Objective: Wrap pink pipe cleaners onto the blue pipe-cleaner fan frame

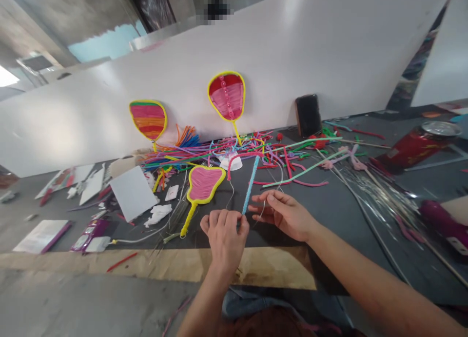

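Note:
My left hand (225, 234) pinches the lower end of a light-blue stem (250, 186), which looks wrapped in pipe cleaner and leans slightly right. From the stem's top, a pinkish-red pipe cleaner (244, 154) arches left, and a thin wire hangs from its end. To the right of the stem, my right hand (287, 214) has its thumb and index finger together on a thin pale wire (262, 209), other fingers loosely spread. Just left of my hands lies a small pink fan with a yellow fuzzy edge (205, 185); its yellow handle points toward me.
Two finished-looking fans, one striped (149, 120) and one pink and red (227, 95), lean against a white board (329, 49). Behind my hands are heaped pipe cleaners (197, 152). A phone (307, 115), a red can (420, 144), a white card (133, 193) and loose wires surround the work.

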A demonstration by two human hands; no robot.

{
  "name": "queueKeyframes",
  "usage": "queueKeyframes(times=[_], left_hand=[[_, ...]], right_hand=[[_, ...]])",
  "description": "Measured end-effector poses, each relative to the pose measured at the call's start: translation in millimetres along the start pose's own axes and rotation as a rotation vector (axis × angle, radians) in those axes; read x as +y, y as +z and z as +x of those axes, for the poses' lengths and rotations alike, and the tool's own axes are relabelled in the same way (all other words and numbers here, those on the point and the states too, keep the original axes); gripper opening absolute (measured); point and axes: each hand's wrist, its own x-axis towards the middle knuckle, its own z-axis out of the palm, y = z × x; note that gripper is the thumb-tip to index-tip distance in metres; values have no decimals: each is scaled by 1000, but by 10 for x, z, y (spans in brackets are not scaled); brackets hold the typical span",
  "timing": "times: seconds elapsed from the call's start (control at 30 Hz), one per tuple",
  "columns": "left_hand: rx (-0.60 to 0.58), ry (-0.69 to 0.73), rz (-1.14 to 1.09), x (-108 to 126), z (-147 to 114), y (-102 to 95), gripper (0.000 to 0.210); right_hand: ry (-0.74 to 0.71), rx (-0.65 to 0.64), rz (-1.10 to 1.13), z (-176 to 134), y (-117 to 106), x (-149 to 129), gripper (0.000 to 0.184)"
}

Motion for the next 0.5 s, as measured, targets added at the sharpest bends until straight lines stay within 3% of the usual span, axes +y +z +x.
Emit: queueKeyframes(times=[0.1,0.2,0.27,0.4,0.5], left_hand=[[-20,-67,-177,12,-37,56,10],[-99,-171,-519,26,-108,123,7],[-154,-320,-804,45,-161,166,12],[-201,-723,-1382,81,-223,184,47],[-427,-948,-1756,66,-231,136,51]], right_hand=[[-8,-33,37,-25,-40,-39,15],[-14,-32,22,-47,-83,-62,16],[-4,-29,5,-61,-109,-67,15],[-3,-50,-12,-89,-143,-79,13],[-22,-75,-23,-113,-151,-96,11]])
